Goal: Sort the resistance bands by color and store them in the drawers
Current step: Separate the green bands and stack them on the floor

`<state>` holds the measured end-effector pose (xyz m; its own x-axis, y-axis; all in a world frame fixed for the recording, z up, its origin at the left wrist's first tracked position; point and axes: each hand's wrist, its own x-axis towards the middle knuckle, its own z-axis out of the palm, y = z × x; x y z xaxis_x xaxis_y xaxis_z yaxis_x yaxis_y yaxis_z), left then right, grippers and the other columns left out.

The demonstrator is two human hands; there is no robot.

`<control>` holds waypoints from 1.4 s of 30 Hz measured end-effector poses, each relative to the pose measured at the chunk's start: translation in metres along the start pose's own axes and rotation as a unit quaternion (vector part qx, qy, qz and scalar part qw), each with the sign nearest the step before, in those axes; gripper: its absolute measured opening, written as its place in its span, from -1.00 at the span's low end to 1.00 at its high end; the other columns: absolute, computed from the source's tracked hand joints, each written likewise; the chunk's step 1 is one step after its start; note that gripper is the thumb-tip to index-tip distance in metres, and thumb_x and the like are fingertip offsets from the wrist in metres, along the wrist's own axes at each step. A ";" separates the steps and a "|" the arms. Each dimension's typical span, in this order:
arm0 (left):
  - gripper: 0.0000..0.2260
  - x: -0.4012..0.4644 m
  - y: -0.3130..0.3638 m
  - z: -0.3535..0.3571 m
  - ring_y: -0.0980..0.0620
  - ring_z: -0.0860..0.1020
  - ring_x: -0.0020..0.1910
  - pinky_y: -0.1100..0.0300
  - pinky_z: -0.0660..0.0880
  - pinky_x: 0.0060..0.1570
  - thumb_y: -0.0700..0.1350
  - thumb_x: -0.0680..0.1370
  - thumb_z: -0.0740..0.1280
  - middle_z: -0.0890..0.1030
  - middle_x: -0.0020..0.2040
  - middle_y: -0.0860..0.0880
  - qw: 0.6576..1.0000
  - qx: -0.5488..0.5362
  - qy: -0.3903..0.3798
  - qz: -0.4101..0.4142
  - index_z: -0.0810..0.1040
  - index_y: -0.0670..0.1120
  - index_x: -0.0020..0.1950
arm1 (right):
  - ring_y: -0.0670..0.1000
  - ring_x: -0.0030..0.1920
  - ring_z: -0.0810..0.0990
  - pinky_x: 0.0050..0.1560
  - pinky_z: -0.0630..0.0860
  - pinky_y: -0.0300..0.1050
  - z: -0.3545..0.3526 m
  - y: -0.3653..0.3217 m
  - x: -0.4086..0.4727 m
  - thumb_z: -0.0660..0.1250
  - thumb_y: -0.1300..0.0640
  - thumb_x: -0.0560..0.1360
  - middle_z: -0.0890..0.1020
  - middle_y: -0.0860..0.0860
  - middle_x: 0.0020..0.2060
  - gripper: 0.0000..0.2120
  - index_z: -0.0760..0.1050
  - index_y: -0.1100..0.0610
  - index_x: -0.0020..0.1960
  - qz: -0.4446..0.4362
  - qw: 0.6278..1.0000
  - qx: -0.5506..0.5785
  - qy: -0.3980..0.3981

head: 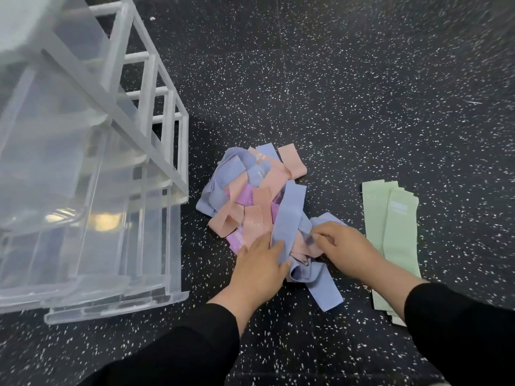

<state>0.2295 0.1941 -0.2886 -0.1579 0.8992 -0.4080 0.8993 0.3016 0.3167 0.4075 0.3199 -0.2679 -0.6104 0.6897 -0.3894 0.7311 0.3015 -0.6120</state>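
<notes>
A mixed pile of resistance bands [256, 196] lies on the dark speckled floor: blue, pink and purple ones tangled together. Several green bands [390, 227] lie stacked flat to the right of the pile. My left hand [259, 263] rests on the near edge of the pile, fingers laid over a long blue band [289, 218]. My right hand [345, 249] has its fingers curled into the pile's near right side, pinching a pink band [305, 247]. A clear plastic drawer unit [92, 190] in a white frame stands on the left, with drawers pulled out.
The dark speckled floor [362, 93] stretches open beyond and to the right of the bands. The lowest pulled-out drawer [111, 302] reaches toward me at the left. My black sleeves fill the bottom of the view.
</notes>
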 end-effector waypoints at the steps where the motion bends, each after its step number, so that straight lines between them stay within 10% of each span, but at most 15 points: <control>1: -0.59 0.000 0.003 0.000 -0.06 0.26 0.52 -0.15 0.23 0.43 0.14 0.66 0.14 0.29 0.51 -0.02 1.000 -0.007 0.008 -0.001 0.37 0.04 0.47 | -0.07 -0.03 0.54 0.00 0.42 -0.10 -0.003 0.003 -0.003 0.20 0.07 0.65 0.59 -0.17 -0.05 -0.75 0.55 -0.14 -0.13 -0.008 1.000 -0.008 0.011; 6: -0.61 0.001 0.027 -0.015 -0.10 0.28 0.54 -0.12 0.25 0.47 0.02 0.64 0.23 0.33 0.54 -0.10 0.986 -0.028 0.167 -0.014 0.42 0.00 0.47 | 0.02 0.10 0.56 0.15 0.47 -0.08 -0.015 0.029 -0.016 0.24 0.12 0.66 0.60 -0.02 0.09 -0.80 0.64 0.10 0.11 0.010 0.997 -0.020 0.078; 30: -0.65 0.099 0.151 0.011 -0.06 0.47 0.28 -0.04 0.37 0.26 0.01 0.64 0.19 0.55 0.21 0.01 0.990 0.032 -0.008 0.141 0.45 -0.03 0.41 | 0.15 0.62 0.10 0.57 0.18 0.12 -0.107 0.168 0.028 0.22 0.19 0.63 0.06 0.04 0.65 -0.34 0.03 0.06 0.65 0.183 0.977 -0.101 0.040; 42: -0.58 0.102 0.176 0.012 -0.10 0.35 0.45 -0.14 0.17 0.44 0.09 0.69 0.13 0.46 0.41 -0.04 0.984 0.009 -0.131 0.118 0.30 -0.04 0.51 | 0.20 0.13 0.49 0.12 0.49 0.11 -0.116 0.155 0.045 0.18 0.23 0.61 0.53 0.11 0.12 -0.70 0.51 0.11 0.30 0.158 0.966 -0.158 0.133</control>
<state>0.3760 0.3351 -0.2846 0.1647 0.8302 -0.5326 0.9059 0.0862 0.4145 0.5285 0.4742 -0.3010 -0.2730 0.9122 -0.3056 0.9499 0.2054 -0.2356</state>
